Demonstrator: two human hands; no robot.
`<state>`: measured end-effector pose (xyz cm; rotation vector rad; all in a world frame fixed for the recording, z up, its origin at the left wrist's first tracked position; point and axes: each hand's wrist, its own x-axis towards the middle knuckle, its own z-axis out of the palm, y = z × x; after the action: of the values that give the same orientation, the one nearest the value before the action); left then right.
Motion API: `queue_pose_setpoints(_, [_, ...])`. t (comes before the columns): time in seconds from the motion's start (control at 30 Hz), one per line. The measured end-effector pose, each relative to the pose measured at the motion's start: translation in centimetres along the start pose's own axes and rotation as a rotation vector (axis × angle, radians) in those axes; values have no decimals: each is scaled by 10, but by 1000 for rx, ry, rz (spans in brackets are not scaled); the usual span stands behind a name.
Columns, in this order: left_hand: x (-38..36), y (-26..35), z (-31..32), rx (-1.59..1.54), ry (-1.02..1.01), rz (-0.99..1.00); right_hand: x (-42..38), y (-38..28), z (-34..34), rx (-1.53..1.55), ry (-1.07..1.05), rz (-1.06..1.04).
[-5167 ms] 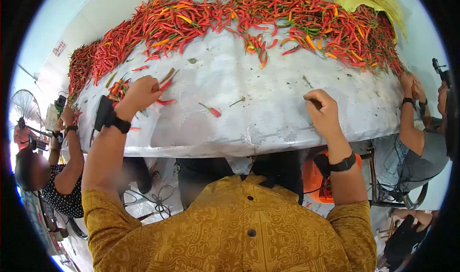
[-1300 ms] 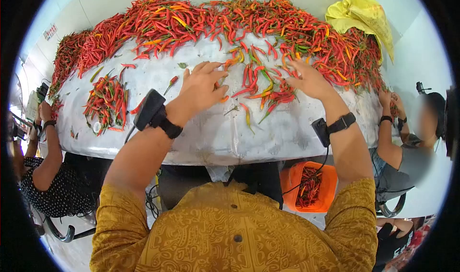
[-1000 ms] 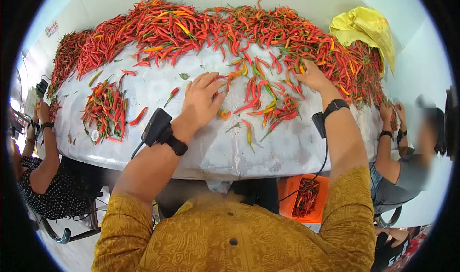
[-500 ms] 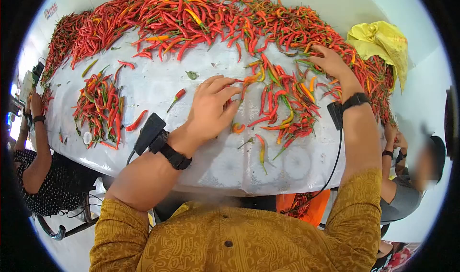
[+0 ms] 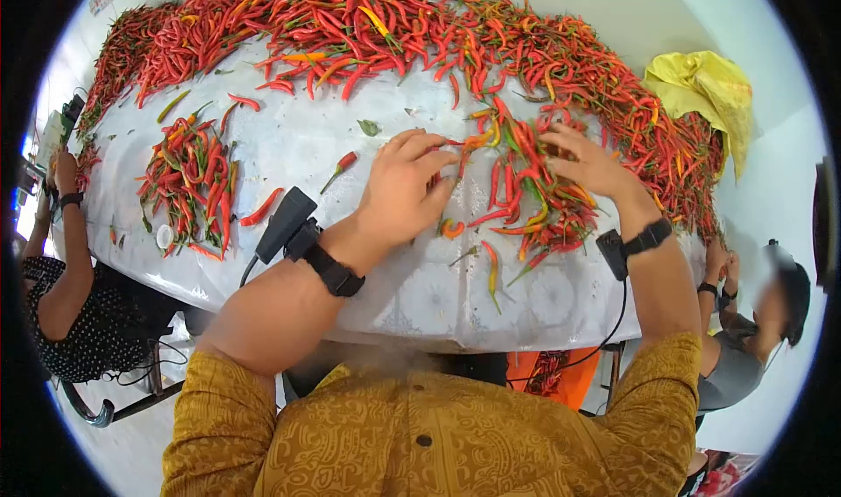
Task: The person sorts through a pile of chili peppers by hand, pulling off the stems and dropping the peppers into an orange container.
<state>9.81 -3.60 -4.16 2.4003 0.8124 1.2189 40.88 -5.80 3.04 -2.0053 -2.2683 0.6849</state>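
Observation:
My left hand (image 5: 405, 189) is above the table with its fingers curled. A bit of red chili pepper (image 5: 434, 181) shows between thumb and fingers; the rest is hidden. Its fingertips are close to orange-red chilies (image 5: 474, 140) at the edge of a loose group. Over that group of red, green and orange chilies (image 5: 536, 212), my right hand (image 5: 591, 164) is spread with fingers apart and bent, the fingertips among the peppers. Whether it grips any of them is not visible. A curled orange chili (image 5: 452, 229) and a yellow-green one (image 5: 492, 274) are nearer to me.
A long heap of chilies (image 5: 333, 33) lines the table's far side. A smaller pile (image 5: 188, 177) and a white cap-like ring (image 5: 165, 236) are on the left. A yellow sack (image 5: 701, 90) is at right. Two people (image 5: 74, 296) (image 5: 758, 331) are at the table's ends.
My right hand has moved from the far heap toward me and left, onto the loose chilies, some of which have shifted. My left hand stays nearly in place as the view shifts slightly.

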Motion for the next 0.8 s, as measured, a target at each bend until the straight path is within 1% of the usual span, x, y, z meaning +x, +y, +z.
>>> queue_pose_setpoints(0.03, [0,0,0,2,11,3,-13,-9,3,22,-8,-85])
queue_pose_setpoints(0.07, [0,-1,0,-5,10,7,-25,-20,7,22,-6,-78])
queue_pose_setpoints(0.13, [-1,-5,0,21,38,9,-46,-37,13,143,37,-155])
queue_pose_setpoints(0.17, [-2,-7,2,35,59,8,-49,-31,21,99,162,-204])
queue_pose_setpoints(0.27, [-2,-5,2,54,57,40,-57,-13,36,24,228,-184])
queue_pose_setpoints(0.33, [-1,1,1,93,40,77,-69,-13,38,69,274,-149])
queue_pose_setpoints(0.4, [3,8,0,131,28,111,-80,-14,29,-186,195,33])
queue_pose_setpoints(0.43, [5,13,2,139,15,139,-83,-10,30,-183,206,34])
queue_pose_setpoints(0.5, [12,24,10,145,1,171,-85,1,36,-477,451,67])
queue_pose_setpoints(0.53, [18,32,17,111,-35,187,-82,2,35,-476,454,69])
queue_pose_setpoints(0.6, [31,47,34,74,-70,207,-67,3,28,-194,473,-59])
queue_pose_setpoints(0.63, [36,54,47,110,-119,184,-55,10,35,-186,518,-110])
queue_pose_setpoints(0.67, [40,59,57,146,-168,161,-41,17,41,-187,525,-107])
queue_pose_setpoints(0.7, [40,63,66,182,-231,149,-28,17,45,-229,489,-113])
queue_pose_setpoints(0.73, [38,66,71,185,-230,158,-22,8,46,-272,454,-118])
queue_pose_setpoints(0.77, [32,70,76,257,-301,144,-20,-1,48,-270,463,-116])
queue_pose_setpoints(0.8, [27,72,79,328,-374,129,-24,-19,47,-312,294,78])
